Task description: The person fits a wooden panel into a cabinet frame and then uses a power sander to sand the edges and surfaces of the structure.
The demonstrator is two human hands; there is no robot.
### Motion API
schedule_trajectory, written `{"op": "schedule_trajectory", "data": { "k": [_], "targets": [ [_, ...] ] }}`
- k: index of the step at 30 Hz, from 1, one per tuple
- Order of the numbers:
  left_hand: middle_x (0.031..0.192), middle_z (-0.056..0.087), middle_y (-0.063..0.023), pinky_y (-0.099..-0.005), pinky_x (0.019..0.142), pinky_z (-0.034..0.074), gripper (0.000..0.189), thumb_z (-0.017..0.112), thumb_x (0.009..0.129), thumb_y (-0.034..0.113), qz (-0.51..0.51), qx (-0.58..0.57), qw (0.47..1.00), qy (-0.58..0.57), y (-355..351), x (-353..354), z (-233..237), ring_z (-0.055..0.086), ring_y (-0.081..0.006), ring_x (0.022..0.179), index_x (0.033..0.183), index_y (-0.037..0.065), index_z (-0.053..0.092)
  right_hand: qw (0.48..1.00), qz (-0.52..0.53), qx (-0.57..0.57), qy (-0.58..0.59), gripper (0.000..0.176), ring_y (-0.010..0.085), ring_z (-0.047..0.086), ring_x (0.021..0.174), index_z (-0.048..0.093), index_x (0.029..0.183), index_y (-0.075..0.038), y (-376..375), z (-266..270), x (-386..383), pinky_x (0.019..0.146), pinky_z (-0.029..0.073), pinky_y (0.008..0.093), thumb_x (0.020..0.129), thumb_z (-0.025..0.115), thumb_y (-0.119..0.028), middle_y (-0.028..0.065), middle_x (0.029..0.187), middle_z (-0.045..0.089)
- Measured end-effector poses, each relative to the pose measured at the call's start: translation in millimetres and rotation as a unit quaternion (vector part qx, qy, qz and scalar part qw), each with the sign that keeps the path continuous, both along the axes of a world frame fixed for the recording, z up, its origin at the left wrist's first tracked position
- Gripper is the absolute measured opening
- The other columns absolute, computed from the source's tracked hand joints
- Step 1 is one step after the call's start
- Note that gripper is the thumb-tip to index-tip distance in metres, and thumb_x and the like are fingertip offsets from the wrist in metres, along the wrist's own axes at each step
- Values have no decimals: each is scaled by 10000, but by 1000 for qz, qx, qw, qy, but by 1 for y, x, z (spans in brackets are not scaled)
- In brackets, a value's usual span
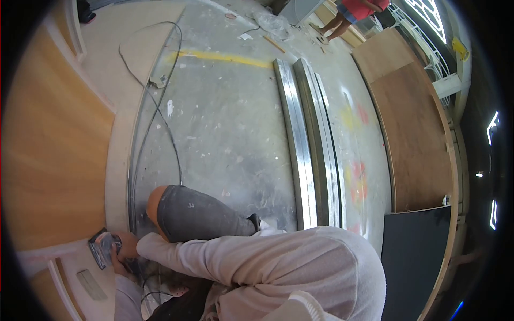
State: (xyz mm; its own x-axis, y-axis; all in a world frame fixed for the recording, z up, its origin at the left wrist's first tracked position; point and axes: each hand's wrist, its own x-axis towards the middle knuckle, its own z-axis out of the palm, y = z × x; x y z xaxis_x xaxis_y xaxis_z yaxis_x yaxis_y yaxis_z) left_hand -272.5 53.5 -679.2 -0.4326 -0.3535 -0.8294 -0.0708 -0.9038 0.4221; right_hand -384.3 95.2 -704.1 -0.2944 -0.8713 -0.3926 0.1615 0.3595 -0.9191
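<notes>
Both of my hands are at the lower left, on a dark hand-held power tool with a squarish base point(99, 249), its exact kind not clear. My right hand point(127, 246), at the end of the long pale sleeve, is closed on the tool's near end. Beside and below it, my left hand point(116, 262) has its fingers curled round the tool's body. The tool's base lies against a pale board surface point(75, 262) next to an orange-brown wood panel point(59, 144). My bent knee in dark trousers point(198, 211) shows above my right sleeve.
Long metal channels point(300, 144) lie on the concrete floor point(230, 123). A black cable point(160, 112) loops across floor and board. Brown panels point(412, 128) and a black panel point(415, 262) stand at right. Another person in red point(356, 10) stands at the top.
</notes>
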Motion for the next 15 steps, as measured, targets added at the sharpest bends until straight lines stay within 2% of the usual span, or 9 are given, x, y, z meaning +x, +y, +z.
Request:
{"op": "schedule_trajectory", "data": {
  "k": [3, 5, 6, 7, 8, 9, 11, 12, 15],
  "targets": [
    [1203, 539, -95, -379, 929, 422, 610, 536, 842, 488, -7, 8, 1000, 27, -7, 4, -6, 527, -249, 1092, 1291, 88, 432, 992, -2, 52, -118, 845, 352, 559, 1033, 501, 1209, -32, 14, 52, -17, 886, 445, 372, 429, 753, -239, 224, 1096, 575],
    [1261, 501, -125, -359, 985, 379, 594, 452, 886, 471, 11, 7, 999, 46, -23, 28, -48, 491, -274, 1143, 1302, 49, 418, 989, -103, -50, 93, 854, 373, 544, 1039, 493, 1211, -29, -13, -49, 37, 907, 426, 395, 430, 758, -247, 235, 1067, 576],
    [1362, 407, -114, -357, 1046, 314, 614, 503, 879, 416, 4, -159, 986, 43, -29, 53, -96, 397, -254, 1250, 1360, 64, 355, 998, -34, -30, 44, 867, 386, 518, 1071, 486, 1207, -19, 0, -2, 8, 935, 402, 413, 429, 771, -271, 244, 1085, 560],
    [1375, 390, -120, -353, 1051, 311, 573, 449, 909, 387, 13, -58, 995, 77, -40, 61, -128, 387, -258, 1257, 1371, 64, 339, 996, -43, -5, 75, 888, 381, 498, 1103, 480, 1200, -3, -15, -37, 23, 958, 388, 410, 419, 785, -298, 246, 1132, 535],
    [1379, 384, -129, -355, 1053, 308, 538, 407, 927, 365, -20, -193, 981, -20, -13, 36, -75, 388, -261, 1256, 1371, 69, 340, 974, -119, -26, 192, 877, 370, 508, 1095, 496, 1181, 8, -12, -63, 40, 971, 386, 411, 418, 785, -313, 240, 1131, 540],
    [1381, 384, -123, -354, 1054, 308, 499, 396, 931, 349, -178, -365, 914, -6, -27, 73, -95, 390, -258, 1255, 1347, 73, 388, 995, -16, 38, 88, 917, 364, 523, 1088, 486, 1206, 16, -4, -3, 10, 968, 398, 404, 414, 791, -329, 246, 1135, 547],
    [1238, 532, -97, -338, 979, 372, 457, 562, 856, 296, 40, -172, 981, -84, 0, 4, 6, 498, -220, 1133, 1252, 78, 503, 998, 24, 7, 54, 939, 339, 530, 1106, 480, 1228, 22, -3, 14, 5, 941, 429, 372, 416, 796, -327, 244, 1165, 547],
    [1119, 598, -80, -328, 922, 404, 479, 644, 792, 320, 40, -130, 988, -76, -2, 15, 3, 548, -197, 1036, 1200, 93, 536, 997, 8, 13, 80, 920, 325, 550, 1080, 488, 1218, 25, 1, 19, 13, 929, 437, 368, 422, 794, -321, 236, 1152, 559],
    [997, 641, -50, -338, 789, 479, 405, 632, 791, 389, 28, -62, 993, -91, 9, 16, 34, 612, -190, 898, 1110, 147, 570, 1000, -10, 23, 9, 868, 298, 586, 1016, 486, 1214, 19, 11, 31, 20, 869, 473, 354, 443, 774, -256, 218, 1092, 586]
  ]
}}
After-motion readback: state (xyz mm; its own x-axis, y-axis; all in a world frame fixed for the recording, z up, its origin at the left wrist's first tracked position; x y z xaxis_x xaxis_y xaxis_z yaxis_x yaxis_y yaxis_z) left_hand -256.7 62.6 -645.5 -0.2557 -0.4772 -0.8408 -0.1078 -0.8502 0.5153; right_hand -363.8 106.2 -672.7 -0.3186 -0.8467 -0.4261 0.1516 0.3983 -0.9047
